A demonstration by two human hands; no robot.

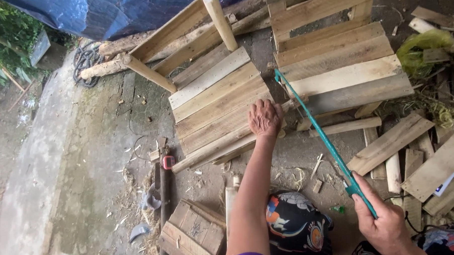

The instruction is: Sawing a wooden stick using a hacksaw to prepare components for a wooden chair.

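Two hands work low over a dirt and concrete floor (87, 162). Nearest, the right hand (386, 225) is closed around the handle of a long teal-framed hand saw (318, 134), whose frame slants up and away to the left, its far end at the edge of a pale wooden plank panel (343, 70). The left hand (265, 118), palm down with fingers bent, presses on a narrow pale wooden slat (227, 145) that lies across the near edge of a second slatted wooden panel (216, 100). Just left of the arm sits a small dark wooden crate (193, 234). Loose pale offcut boards (429, 160) lie scattered on the right. Farthest off, round pale wooden poles (149, 72) jut up beneath a blue tarpaulin (107, 13).
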